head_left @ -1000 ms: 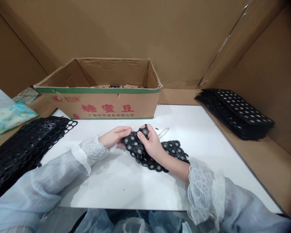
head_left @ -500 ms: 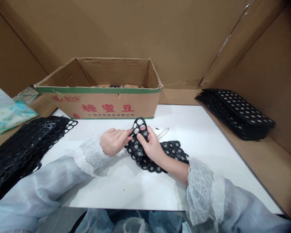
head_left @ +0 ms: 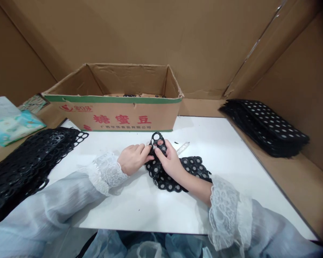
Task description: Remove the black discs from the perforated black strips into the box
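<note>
A black sheet (head_left: 161,176) of joined rings is held over the white desk (head_left: 118,211), on the near side of the cardboard box (head_left: 118,113) and toward its right end. The raised end of the sheet is gripped by the right hand (head_left: 170,156), whose thumb is laid across its front and whose fingers are clamped on it, mostly hidden behind. The left edge of that end is pinched by the fingers of the left hand (head_left: 134,158), though the exact contact is partly hidden. Pale discs are seen in most of the rings, while white is shown through one at the top. The rest of the sheet is spread beneath the right wrist, farther right of the box.

A slim clear tool (head_left: 183,147) is laid just beyond the right hand, near the box's right corner. Black openwork sheets (head_left: 32,157) are heaped to the near left of the box, with a turquoise packet (head_left: 18,125) placed behind them. Dotted black sheets (head_left: 269,127) are stacked well apart, to the box's right.
</note>
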The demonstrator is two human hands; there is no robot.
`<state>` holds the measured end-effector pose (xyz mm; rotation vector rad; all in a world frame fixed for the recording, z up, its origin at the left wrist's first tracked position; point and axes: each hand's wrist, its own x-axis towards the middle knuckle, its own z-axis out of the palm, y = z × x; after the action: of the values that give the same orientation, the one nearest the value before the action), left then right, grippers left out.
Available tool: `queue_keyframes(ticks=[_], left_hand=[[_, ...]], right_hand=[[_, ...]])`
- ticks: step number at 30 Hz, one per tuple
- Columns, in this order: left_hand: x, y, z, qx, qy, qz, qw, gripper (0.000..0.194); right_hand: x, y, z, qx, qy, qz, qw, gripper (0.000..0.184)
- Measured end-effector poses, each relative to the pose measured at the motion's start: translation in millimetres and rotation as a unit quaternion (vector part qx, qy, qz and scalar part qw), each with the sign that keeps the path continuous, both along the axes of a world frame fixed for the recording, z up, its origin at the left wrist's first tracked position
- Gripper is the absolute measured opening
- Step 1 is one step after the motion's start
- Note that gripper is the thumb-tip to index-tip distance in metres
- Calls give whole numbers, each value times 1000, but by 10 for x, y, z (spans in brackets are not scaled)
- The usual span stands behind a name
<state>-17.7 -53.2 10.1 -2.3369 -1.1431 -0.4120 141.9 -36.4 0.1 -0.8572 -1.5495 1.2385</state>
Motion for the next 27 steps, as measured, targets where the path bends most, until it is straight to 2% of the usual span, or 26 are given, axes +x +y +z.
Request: queue_keyframes(ticks=[5,7,11,13,16,19,21,23,25,27], left_hand=[[-78,7,-35,-76,-144,6,987,34],[-102,5,0,-134,-191,29,972,31],[-109,16,121,-250,-224,45,941,33],[-113,29,177,-259,-249,44,932,33],[-188,75,258,-236,-277,49,930,30],[-429,173,417,-172,-285,109,937,27],[-669,256,600,-36,-322,202,924,29],[-897,334,818,150,-313,292,891,35],[-1055,417,1013,239,-273,300,882,43],[-1137,526,1146,265,-247,263,894,42]], right_hand=[[-5,0,52,-21,5,41,999,25],[-5,5,63,-24,-14,57,998,23],[-5,11,61,-31,-41,77,996,19],[-8,8,59,-25,-54,92,994,19],[-8,-5,54,-7,-63,106,992,18],[11,-30,39,6,-78,99,992,18],[31,-48,28,9,-94,87,992,19],[48,-55,21,9,-100,76,992,19],[54,-49,20,4,-89,65,994,19],[54,-36,24,-12,-70,60,996,22]])
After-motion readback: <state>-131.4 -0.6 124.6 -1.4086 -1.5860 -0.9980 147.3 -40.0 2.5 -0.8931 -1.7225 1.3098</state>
